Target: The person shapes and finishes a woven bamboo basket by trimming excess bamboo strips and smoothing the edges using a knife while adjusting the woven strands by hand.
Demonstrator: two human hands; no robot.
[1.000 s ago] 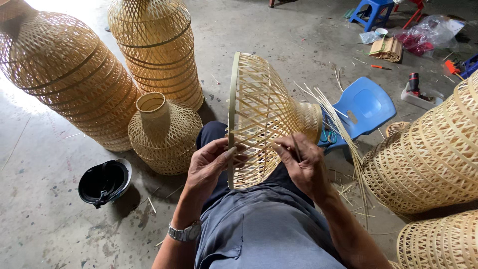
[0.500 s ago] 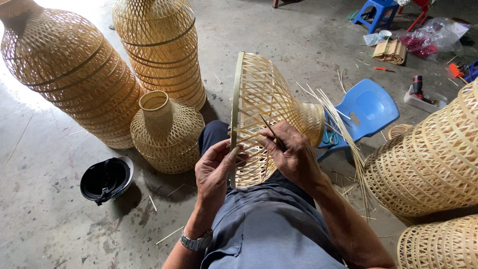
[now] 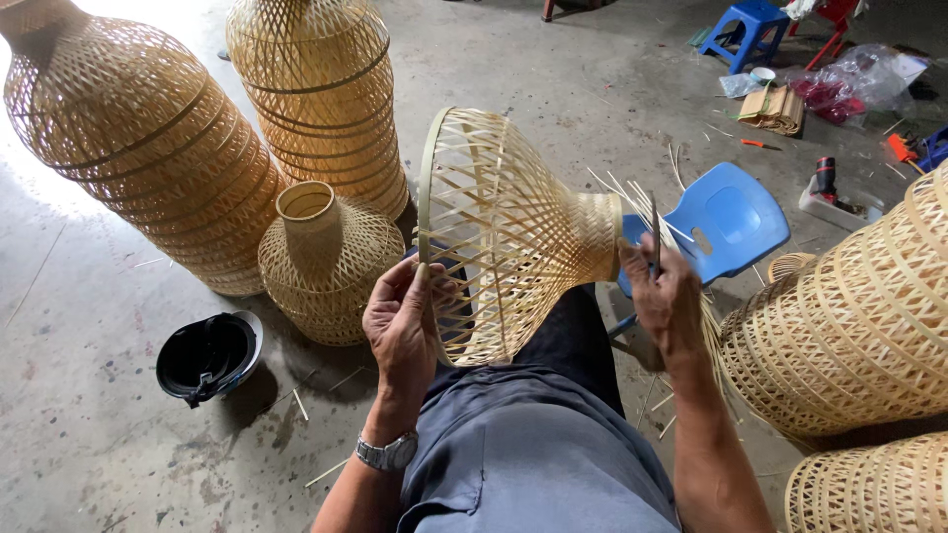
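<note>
Lying sideways on the lap, open-lattice bamboo lampshade point(image 3: 504, 232), left hand point(image 3: 400, 326) gripping rim.

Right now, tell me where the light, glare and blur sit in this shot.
Head view: daylight glares on the concrete floor at upper left, washing it out; the black helmet casts a soft shadow to its right; the left hand, right hand and woven bamboo shade look sharp; edges bow slightly.
</note>
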